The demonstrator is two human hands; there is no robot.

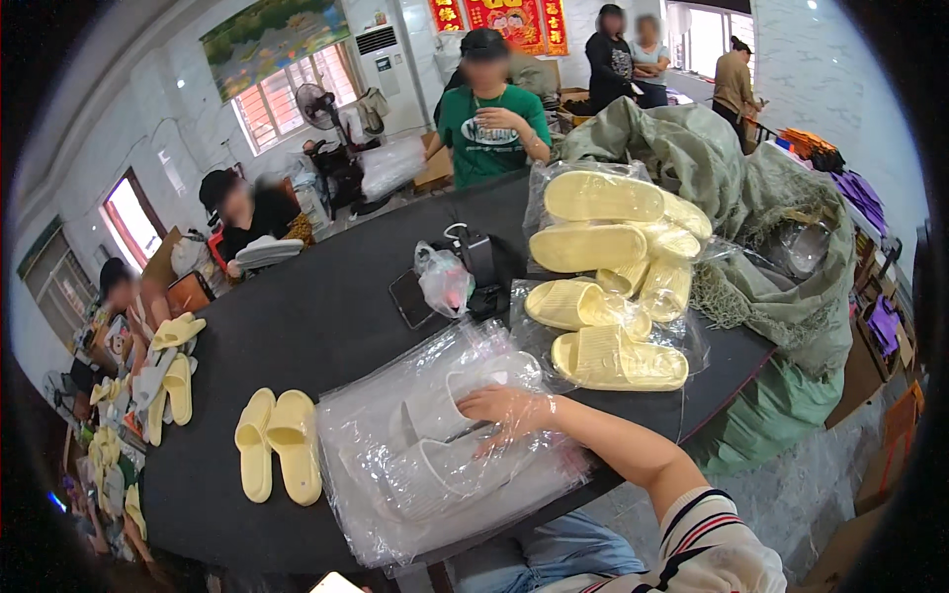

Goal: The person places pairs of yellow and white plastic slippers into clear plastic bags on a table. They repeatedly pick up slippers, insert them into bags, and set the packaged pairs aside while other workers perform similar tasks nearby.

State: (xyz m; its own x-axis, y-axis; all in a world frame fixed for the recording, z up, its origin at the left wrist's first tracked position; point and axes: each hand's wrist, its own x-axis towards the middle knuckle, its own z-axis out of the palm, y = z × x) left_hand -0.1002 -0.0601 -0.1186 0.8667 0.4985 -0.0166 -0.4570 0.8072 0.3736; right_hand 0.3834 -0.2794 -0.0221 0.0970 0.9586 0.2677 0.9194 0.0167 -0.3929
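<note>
My right hand (509, 410) rests on a clear plastic bag, its fingers spread over a pair of white slippers (440, 474) inside. Beneath lies a stack of clear plastic bags (366, 524) at the table's near edge. Left of the stack, a pair of pale yellow slippers (279, 445) sits unbagged. Right of it, bagged yellow slippers (620, 359) are piled up. My left hand does not show; at the lower edge only a corner of a bright white object (336, 584) is visible, too cut off to name.
On the black table (297, 336) lie a dark phone (413, 299), a small knotted plastic bag (443, 281) and a black boxy object (473, 255). A big green woven sack (791, 287) bulges at the right. More slippers (173, 385) line the left end. Several people stand or sit around.
</note>
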